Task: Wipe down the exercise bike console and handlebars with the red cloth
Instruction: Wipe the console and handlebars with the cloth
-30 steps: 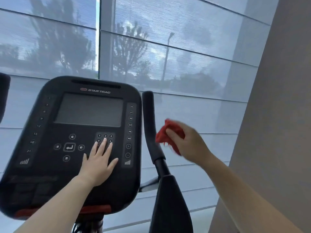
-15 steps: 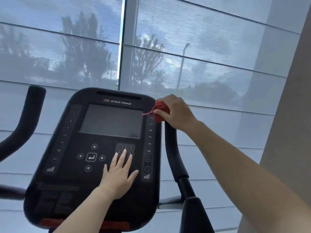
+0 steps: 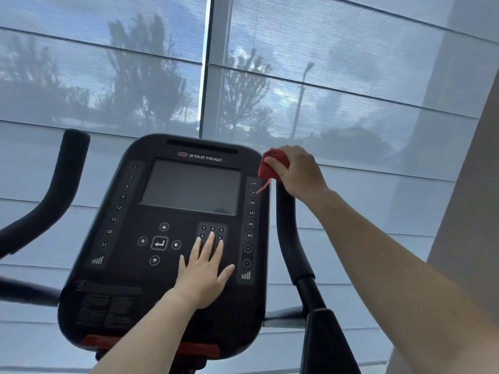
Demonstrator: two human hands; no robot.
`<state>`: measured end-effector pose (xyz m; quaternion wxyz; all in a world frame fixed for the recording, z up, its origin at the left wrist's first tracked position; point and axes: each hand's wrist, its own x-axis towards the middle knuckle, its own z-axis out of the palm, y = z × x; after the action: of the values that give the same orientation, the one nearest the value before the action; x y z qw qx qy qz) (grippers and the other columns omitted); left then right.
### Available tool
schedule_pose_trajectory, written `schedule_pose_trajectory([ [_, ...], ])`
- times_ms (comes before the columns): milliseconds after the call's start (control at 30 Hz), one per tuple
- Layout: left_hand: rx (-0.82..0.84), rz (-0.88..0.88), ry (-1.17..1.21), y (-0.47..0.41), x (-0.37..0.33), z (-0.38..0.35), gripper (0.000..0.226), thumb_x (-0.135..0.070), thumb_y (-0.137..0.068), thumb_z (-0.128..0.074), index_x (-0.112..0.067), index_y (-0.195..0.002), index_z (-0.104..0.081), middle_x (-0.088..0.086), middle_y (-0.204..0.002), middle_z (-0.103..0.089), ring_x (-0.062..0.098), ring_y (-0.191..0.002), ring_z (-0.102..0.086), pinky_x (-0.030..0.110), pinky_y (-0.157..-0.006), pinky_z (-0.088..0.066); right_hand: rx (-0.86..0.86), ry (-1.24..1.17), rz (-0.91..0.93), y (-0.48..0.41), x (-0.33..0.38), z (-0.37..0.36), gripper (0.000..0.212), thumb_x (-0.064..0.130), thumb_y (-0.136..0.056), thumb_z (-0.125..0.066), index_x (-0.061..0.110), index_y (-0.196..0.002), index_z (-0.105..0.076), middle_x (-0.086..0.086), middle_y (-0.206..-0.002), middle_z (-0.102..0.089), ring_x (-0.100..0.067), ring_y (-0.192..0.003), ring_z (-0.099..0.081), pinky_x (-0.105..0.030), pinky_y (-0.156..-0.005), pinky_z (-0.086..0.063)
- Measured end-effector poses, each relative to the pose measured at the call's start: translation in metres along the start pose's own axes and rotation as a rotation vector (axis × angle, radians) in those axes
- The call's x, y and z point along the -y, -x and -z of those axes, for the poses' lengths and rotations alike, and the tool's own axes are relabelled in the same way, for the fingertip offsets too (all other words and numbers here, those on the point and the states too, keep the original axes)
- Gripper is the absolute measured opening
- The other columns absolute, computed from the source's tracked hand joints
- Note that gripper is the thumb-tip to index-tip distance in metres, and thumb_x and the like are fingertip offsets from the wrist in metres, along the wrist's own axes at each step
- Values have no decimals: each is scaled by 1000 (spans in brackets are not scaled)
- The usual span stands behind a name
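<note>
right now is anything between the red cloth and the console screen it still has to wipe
Nothing visible. The red cloth in the right hand sits at the console top right corner; the left hand rests lower, on the keypad.

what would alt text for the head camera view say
A person's right hand presses a bunched red cloth onto the top of the right handlebar of an exercise bike, while the left hand rests flat on the black console keypad.
</note>
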<state>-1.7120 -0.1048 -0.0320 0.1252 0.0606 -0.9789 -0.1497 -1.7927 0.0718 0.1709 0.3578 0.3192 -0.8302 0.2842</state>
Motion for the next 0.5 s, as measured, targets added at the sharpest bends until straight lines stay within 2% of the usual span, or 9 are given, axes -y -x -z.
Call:
schedule_pose_trajectory([
  [67,-1,-1,-1,-1,1,-1,66,-57,-95,-18,-29,-149,6,-11,-154,27,16,-140,27,54,-114,2,-18,50,154,19,-6,-3,41,33,-89,-58,13,-124,-56,-8,-123,-55,-27,-115,-48,-33,-100,-34],
  [133,-6,-2,2,-1,0,-2,67,-58,-94,-18,-28,-149,6,-11,-153,27,16,-140,27,54,-114,2,-14,75,210,28,-14,-1,47,32,-90,-57,14,-133,-48,-7,-132,-48,-26,-122,-41,-32,-105,-28],
  [300,-12,3,-1,-2,0,-5,68,-58,-94,-18,-28,-148,9,-12,-152,30,16,-139,30,55,-113,3,-15,31,84,7,-3,-5,46,37,-90,-54,12,-129,-50,-7,-125,-53,-26,-118,-45,-33,-102,-32],
  [400,-8,0,4,-2,1,-4,67,-58,-94,-18,-29,-149,8,-12,-152,29,16,-139,29,54,-113,4,-40,65,153,16,-4,-8,44,32,-90,-56,13,-130,-51,-6,-129,-52,-27,-119,-45,-33,-103,-32],
  [500,6,-2,9,-2,1,-2,67,-58,-94,-18,-29,-149,7,-12,-153,28,16,-140,28,54,-114,3,-120,-29,184,29,-12,-2,37,23,-90,-57,11,-126,-55,-6,-127,-55,-24,-117,-50,-30,-102,-36],
])
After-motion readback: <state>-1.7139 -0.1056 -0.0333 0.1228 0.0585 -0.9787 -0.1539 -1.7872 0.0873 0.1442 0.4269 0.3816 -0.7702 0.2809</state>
